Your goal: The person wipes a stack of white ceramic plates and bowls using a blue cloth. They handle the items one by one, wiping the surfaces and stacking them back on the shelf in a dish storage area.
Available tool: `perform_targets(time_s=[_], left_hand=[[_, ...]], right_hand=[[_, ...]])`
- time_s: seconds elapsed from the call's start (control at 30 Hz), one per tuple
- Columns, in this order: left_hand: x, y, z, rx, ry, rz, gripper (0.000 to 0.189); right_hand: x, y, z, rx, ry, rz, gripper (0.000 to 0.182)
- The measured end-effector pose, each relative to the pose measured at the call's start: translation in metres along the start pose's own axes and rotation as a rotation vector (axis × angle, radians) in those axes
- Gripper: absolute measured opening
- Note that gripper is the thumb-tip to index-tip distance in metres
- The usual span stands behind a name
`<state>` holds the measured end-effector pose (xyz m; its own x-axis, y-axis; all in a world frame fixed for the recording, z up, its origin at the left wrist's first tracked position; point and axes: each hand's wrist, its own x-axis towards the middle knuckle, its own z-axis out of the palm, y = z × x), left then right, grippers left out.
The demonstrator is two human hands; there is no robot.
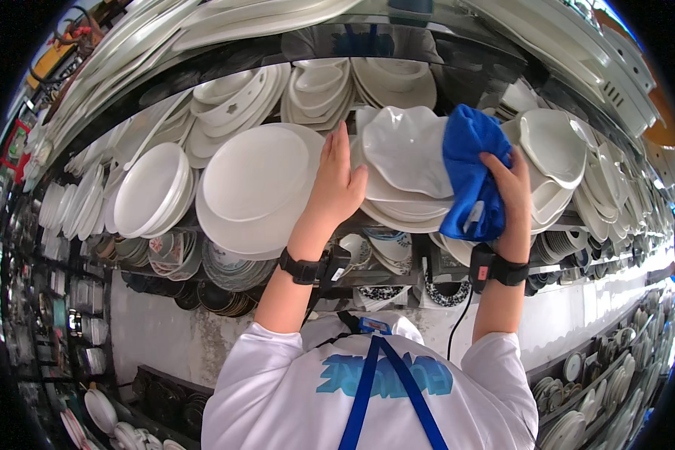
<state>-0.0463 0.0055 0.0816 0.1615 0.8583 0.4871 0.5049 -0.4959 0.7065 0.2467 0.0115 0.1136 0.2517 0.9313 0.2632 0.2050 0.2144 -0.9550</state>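
A blue cloth (pixel 472 174) hangs bunched in my right hand (pixel 509 174), against the right side of a wavy-edged white dish (pixel 405 149). That dish rests on a stack of white plates (pixel 405 211). My left hand (pixel 340 180) is raised between this stack and a large round white plate (pixel 259 171) at the left, its fingers together and extended, the thumb apart. It holds nothing visible; whether it touches a plate edge I cannot tell. Right of the cloth lies a shell-like white dish (pixel 554 146) on another stack.
White oval bowls (pixel 149 188) stand left on the same shelf. More stacked dishes (pixel 318 84) line its back. Patterned plates (pixel 233 267) sit on a lower shelf, close below my forearms. An upper shelf edge (pixel 365 42) bearing white platters (pixel 259 25) runs along the top.
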Motion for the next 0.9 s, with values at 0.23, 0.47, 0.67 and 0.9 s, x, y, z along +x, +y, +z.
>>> perform_targets(time_s=[0.23,0.47,0.67,0.9], left_hand=[[-0.03,-0.038,-0.105,0.14,0.246,0.102,0.055],[-0.06,-0.135,-0.183,0.137,0.396,-0.133,0.051],[-0.064,-0.155,-0.191,0.08,0.154,-0.266,0.061],[-0.067,-0.164,-0.189,0.086,0.107,-0.255,0.062]], right_hand=[[-0.039,-0.049,0.051,-0.015,0.174,-0.147,0.033],[-0.085,-0.094,0.18,-0.078,-0.01,-0.327,0.042],[-0.076,-0.08,0.287,-0.509,-0.103,-0.448,0.046],[-0.032,-0.022,0.345,-1.166,-0.207,-0.518,0.038]])
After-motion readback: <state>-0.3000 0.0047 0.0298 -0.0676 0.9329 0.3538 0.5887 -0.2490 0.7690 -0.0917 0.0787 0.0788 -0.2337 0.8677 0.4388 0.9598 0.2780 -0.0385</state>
